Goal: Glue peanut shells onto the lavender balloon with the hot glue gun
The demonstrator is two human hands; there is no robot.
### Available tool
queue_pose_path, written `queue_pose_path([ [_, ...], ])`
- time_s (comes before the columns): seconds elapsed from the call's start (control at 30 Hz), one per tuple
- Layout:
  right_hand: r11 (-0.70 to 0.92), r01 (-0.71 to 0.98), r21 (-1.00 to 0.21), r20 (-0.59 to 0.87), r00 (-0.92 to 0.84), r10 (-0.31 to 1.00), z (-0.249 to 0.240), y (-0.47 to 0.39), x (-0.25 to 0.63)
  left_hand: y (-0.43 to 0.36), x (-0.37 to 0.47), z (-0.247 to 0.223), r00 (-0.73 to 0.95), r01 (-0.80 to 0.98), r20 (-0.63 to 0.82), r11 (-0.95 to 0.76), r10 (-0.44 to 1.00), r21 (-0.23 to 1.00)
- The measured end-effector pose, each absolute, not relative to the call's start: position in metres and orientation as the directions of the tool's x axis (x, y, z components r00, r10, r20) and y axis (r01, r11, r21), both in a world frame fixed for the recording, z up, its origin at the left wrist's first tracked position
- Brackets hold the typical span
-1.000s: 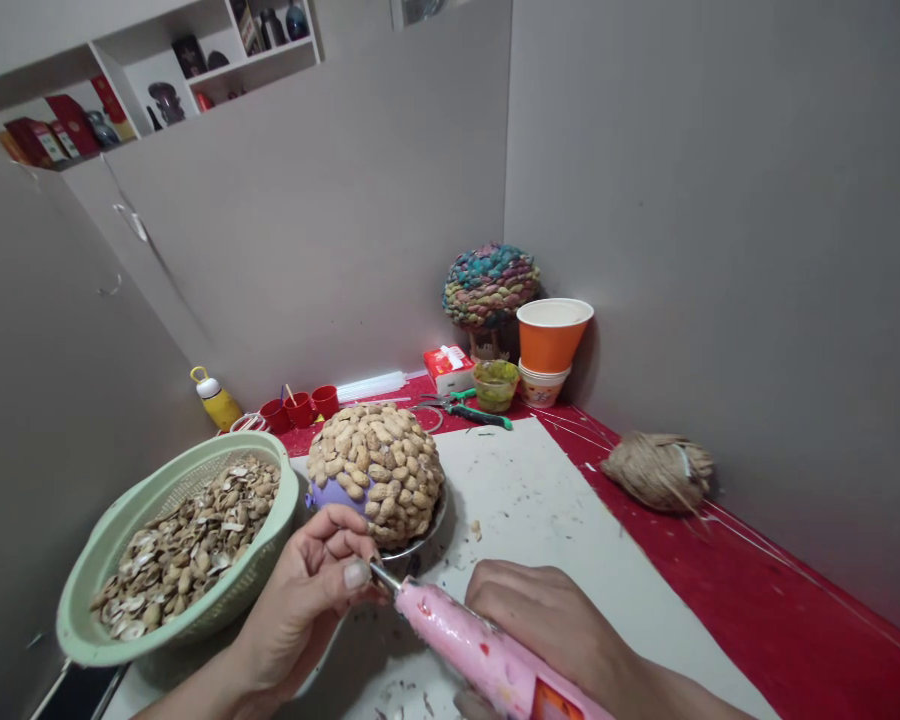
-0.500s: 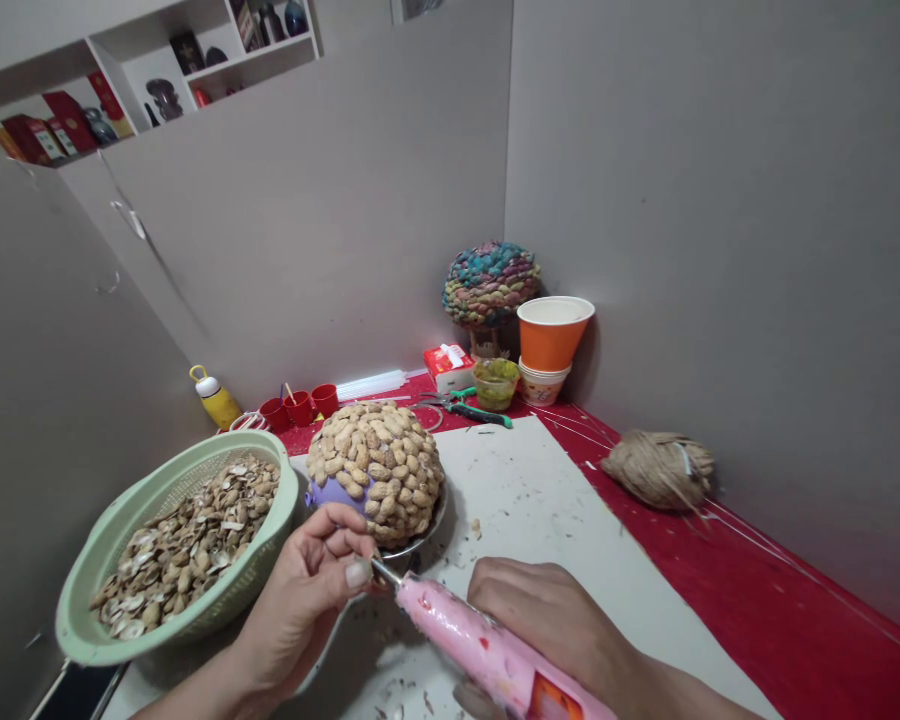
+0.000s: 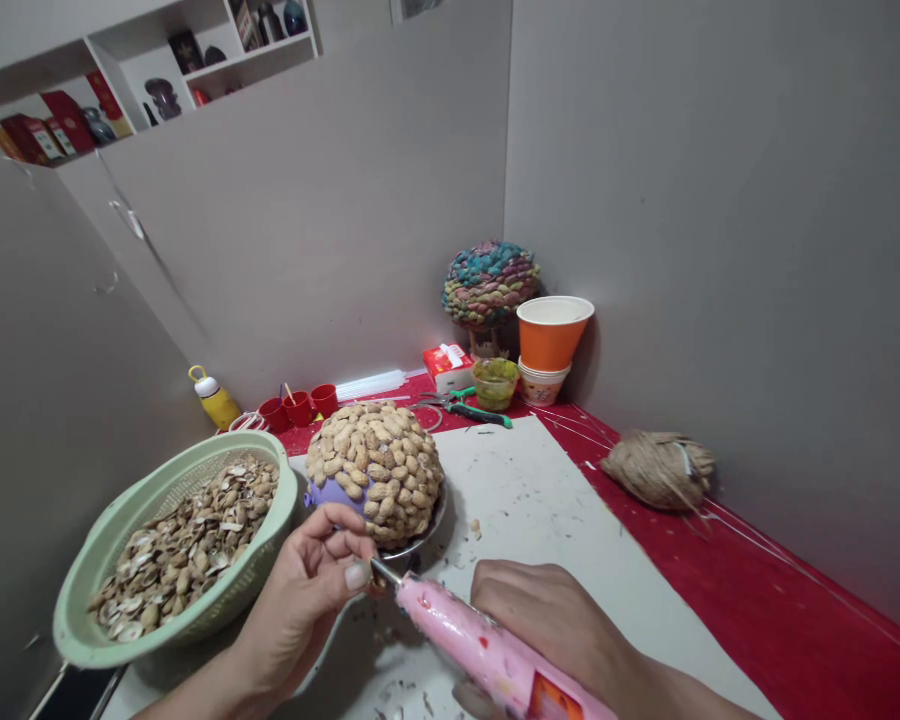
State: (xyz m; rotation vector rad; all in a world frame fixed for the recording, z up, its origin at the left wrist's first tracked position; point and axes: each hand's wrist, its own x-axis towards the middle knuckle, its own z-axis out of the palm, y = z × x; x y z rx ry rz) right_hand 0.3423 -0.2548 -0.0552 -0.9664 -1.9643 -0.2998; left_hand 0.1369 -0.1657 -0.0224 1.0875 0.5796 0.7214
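Note:
My right hand (image 3: 551,610) is wrapped round a pink glue gun (image 3: 472,640), whose metal nozzle points up and left. The fingers of my left hand (image 3: 322,570) are pinched on a small brown piece, mostly hidden, right at the nozzle tip. Just beyond them a ball covered in peanut shells (image 3: 379,460) rests on a metal dish (image 3: 440,515). A patch of purple balloon (image 3: 334,493) shows on its left side. At the left stands a green basket (image 3: 285,490) holding many peanut shells (image 3: 195,550).
Red cups (image 3: 298,408), a yellow bottle (image 3: 217,400), green-handled pliers (image 3: 480,412) and a tub (image 3: 495,383) stand along the back. Behind them are a coloured shell ball (image 3: 489,285) and an orange cup (image 3: 553,335). A twine bundle (image 3: 660,470) lies at the right.

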Motion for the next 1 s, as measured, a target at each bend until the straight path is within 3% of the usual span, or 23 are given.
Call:
queue_pose_path([
  [1.0, 0.633, 0.765, -0.117, 0.788, -0.316, 0.528, -0.0517, -0.2565, 0.3429, -0.1662, 0.1369, -0.0199, 0.634, -0.267, -0.04, 0.268, 0.772, 0.926],
])
